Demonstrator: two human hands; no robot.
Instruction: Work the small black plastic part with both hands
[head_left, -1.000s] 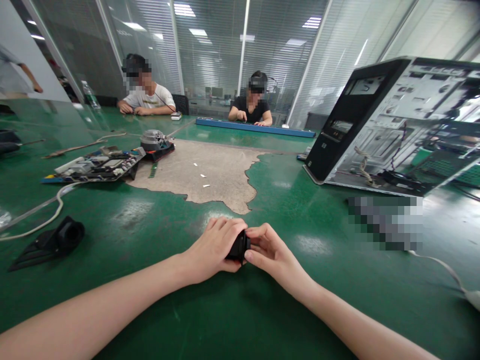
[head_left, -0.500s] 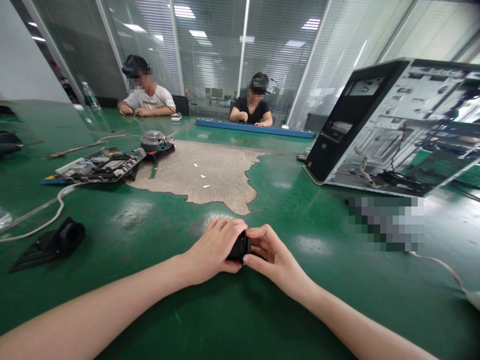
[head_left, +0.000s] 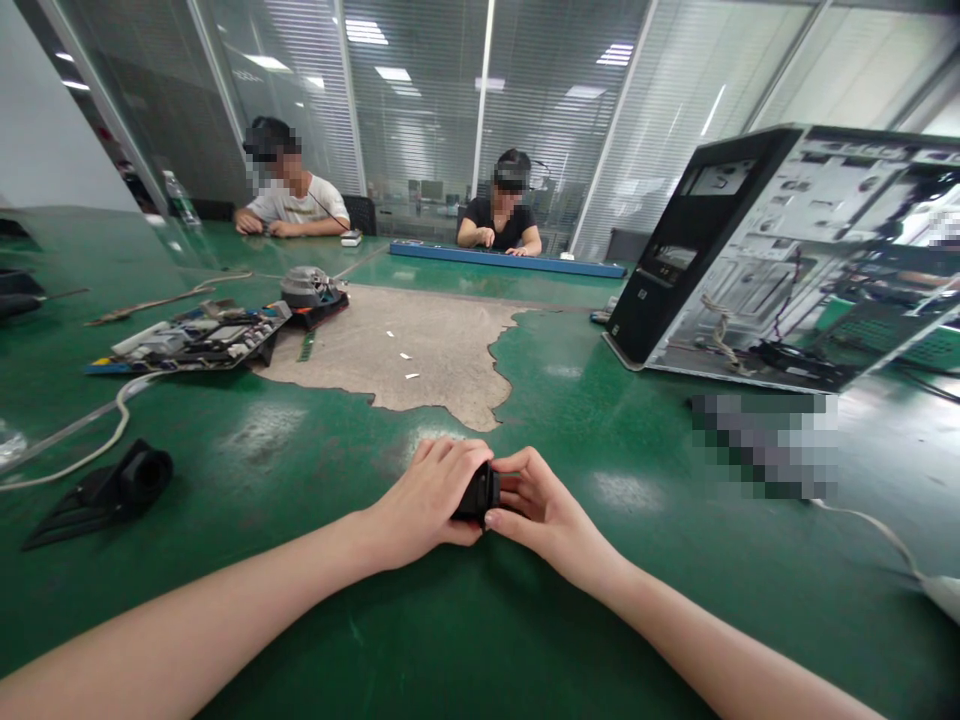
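Observation:
A small black block-like part [head_left: 478,496] is between my two hands low over the green table, mostly covered by fingers; its exact kind cannot be made out. My left hand [head_left: 431,497] wraps over its top and left side, with the thumb underneath at the front. From the right, my right hand [head_left: 541,507] grips the part's right end between thumb and fingertips, the other fingers curled behind.
An opened black computer tower [head_left: 720,270] stands on the right. At left are a circuit board [head_left: 199,335], a round fan-like part [head_left: 306,286] and a black plastic piece [head_left: 112,485]. A bare patch [head_left: 420,340] marks the green table [head_left: 360,640]. Two people sit beyond.
The view has tilted very slightly. Both hands keep the same hold on the black part, with no clear movement.

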